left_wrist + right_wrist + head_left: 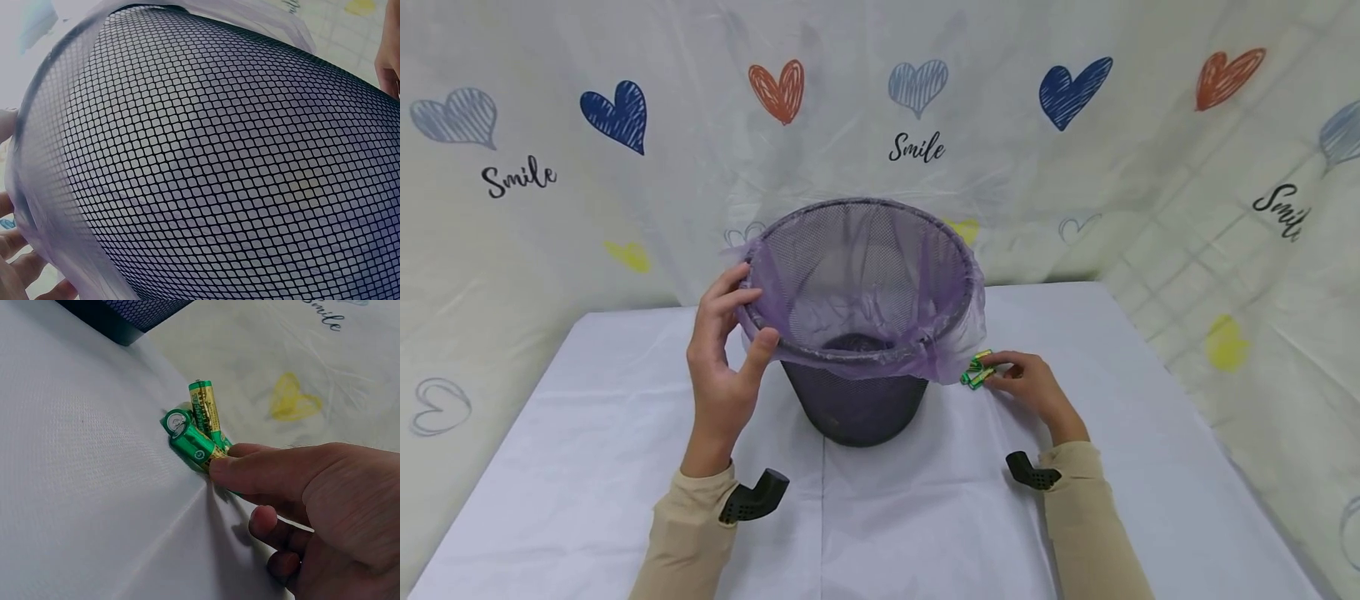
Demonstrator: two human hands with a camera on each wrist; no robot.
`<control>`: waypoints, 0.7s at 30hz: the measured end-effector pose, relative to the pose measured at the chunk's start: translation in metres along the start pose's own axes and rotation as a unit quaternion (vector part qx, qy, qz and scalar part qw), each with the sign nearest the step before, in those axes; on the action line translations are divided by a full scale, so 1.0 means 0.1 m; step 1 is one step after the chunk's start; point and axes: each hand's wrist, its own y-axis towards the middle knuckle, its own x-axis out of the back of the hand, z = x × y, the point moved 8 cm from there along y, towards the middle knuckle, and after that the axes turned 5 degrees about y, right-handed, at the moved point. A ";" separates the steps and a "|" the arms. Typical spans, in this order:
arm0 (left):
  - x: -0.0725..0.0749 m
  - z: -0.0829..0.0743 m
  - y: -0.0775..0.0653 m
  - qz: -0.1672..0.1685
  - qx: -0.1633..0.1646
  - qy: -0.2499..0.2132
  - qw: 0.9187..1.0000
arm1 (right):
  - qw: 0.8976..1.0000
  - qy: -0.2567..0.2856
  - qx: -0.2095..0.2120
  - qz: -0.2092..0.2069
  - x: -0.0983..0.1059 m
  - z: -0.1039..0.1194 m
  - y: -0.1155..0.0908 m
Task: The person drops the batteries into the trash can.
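A black mesh wastebasket (859,412) stands mid-table, tilted toward me, with a thin purple plastic bag (957,354) lining it and folded over its rim. My left hand (722,358) holds the rim at its left side, fingers and thumb against the bag-covered edge. The left wrist view is filled by the basket's mesh (206,144), with fingertips (25,269) along the rim. To the right of the basket, my right hand (1033,390) pinches green-and-gold batteries (199,447) between thumb and fingers. Several batteries lie bunched together; the hand hides part of them.
A white cloth covers the table (587,433). Behind it hangs a pale curtain (850,167) printed with hearts and "Smile". Black devices (756,497) are strapped at both wrists over beige sleeves (688,533).
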 end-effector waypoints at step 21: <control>-0.01 -0.03 0.00 0.003 -0.001 0.014 1.000 | 0.999 -0.016 -0.030 -0.007 0.04 -0.02 -0.04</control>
